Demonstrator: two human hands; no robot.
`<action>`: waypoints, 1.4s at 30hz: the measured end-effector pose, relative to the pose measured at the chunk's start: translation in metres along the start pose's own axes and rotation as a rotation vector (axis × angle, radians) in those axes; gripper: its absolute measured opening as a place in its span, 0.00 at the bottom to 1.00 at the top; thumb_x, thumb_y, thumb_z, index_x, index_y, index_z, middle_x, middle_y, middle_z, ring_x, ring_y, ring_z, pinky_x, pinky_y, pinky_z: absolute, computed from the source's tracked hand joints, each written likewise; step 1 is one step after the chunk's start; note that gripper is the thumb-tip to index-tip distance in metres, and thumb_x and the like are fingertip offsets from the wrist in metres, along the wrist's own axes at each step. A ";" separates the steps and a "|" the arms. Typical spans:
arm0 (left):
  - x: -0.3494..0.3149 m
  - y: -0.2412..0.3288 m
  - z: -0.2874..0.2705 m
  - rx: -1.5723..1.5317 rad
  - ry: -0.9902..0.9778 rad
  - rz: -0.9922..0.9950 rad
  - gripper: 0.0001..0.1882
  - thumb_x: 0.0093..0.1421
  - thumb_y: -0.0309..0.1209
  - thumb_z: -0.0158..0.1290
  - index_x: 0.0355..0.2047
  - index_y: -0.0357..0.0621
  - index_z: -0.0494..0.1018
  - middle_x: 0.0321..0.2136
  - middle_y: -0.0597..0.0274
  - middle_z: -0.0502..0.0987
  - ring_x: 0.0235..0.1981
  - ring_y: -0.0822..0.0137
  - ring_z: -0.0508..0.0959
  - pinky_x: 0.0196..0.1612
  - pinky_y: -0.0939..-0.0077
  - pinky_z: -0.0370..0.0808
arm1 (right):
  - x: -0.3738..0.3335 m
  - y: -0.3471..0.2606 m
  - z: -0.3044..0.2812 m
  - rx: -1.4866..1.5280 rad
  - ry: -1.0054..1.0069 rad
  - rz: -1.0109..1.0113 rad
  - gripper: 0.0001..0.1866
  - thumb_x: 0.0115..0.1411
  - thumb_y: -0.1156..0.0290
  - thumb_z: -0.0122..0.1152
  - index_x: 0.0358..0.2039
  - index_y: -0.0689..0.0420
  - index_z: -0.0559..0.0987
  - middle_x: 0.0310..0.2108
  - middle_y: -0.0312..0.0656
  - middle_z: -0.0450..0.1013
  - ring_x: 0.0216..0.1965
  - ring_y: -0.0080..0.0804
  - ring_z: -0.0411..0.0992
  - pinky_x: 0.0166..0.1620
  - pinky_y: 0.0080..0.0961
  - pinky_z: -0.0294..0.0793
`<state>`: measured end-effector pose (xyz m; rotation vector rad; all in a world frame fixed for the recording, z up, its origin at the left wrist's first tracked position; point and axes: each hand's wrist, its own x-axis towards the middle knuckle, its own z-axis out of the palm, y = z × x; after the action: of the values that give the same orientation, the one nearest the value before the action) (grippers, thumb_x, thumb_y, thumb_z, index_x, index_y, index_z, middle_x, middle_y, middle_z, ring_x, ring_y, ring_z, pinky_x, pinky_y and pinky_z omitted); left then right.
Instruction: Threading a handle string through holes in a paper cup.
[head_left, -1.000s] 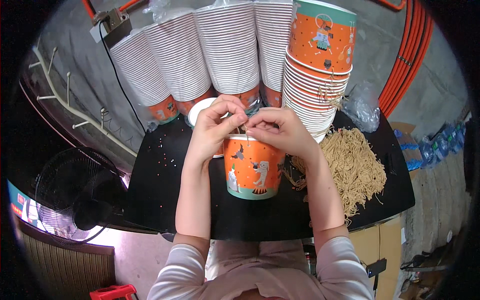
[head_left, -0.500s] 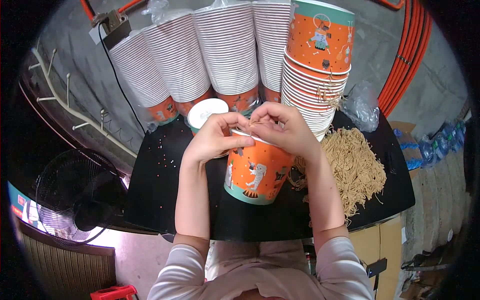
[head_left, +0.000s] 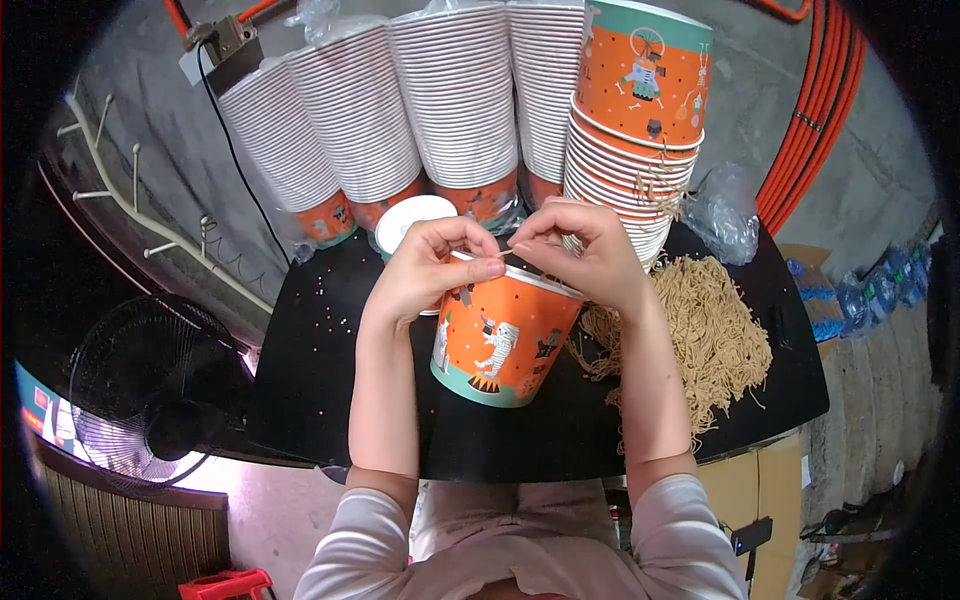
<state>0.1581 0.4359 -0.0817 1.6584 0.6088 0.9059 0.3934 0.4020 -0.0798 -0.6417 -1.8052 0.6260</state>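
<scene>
An orange paper bucket [head_left: 505,345] with a teal base band and printed figures leans slightly between my hands over the black table. My left hand [head_left: 430,268] pinches at its rim, thumb on the outside and fingers curled above. A short end of tan cord [head_left: 506,252] shows at my left fingertips. My right hand [head_left: 585,250] is closed in a pinch just right of it, its fingertips at the cord. Part of the rim and the bucket's inside are hidden by my fingers. Beside my right forearm lies a heap of tan cords [head_left: 715,345].
Behind stand several plastic-wrapped stacks of white-rimmed buckets [head_left: 455,100] and a taller unwrapped stack [head_left: 645,90] with cords hanging from it. A white round-topped container [head_left: 412,215] sits behind my left hand. Crumpled clear plastic [head_left: 725,215] lies at right; a black fan [head_left: 160,395] stands left.
The bucket has swung a little to the left and turned, showing its printed figures farther left. My right fingertips have moved slightly right along the cord; my left hand stays at the rim.
</scene>
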 end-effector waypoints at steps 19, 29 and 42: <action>0.003 -0.011 -0.004 -0.024 -0.075 0.071 0.08 0.57 0.25 0.69 0.32 0.41 0.79 0.32 0.66 0.84 0.29 0.82 0.78 0.28 0.88 0.72 | 0.002 0.014 0.001 -0.056 0.073 -0.041 0.06 0.65 0.72 0.66 0.38 0.60 0.83 0.31 0.34 0.77 0.29 0.18 0.69 0.33 0.20 0.68; 0.001 -0.005 -0.006 0.137 -0.320 0.033 0.16 0.58 0.25 0.69 0.46 0.39 0.79 0.31 0.70 0.83 0.34 0.78 0.81 0.42 0.82 0.78 | -0.004 -0.013 0.002 0.211 -0.090 0.116 0.10 0.67 0.73 0.64 0.47 0.61 0.80 0.33 0.34 0.78 0.33 0.13 0.73 0.36 0.15 0.70; 0.006 -0.010 0.016 -0.027 -0.268 -0.045 0.06 0.62 0.24 0.64 0.37 0.33 0.84 0.37 0.61 0.87 0.36 0.74 0.84 0.42 0.80 0.79 | -0.004 -0.013 0.001 0.193 -0.111 0.089 0.11 0.67 0.73 0.63 0.48 0.60 0.76 0.31 0.29 0.74 0.32 0.11 0.70 0.36 0.14 0.68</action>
<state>0.1748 0.4341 -0.0913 1.6993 0.4469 0.6418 0.3921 0.3901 -0.0737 -0.5679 -1.7978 0.8995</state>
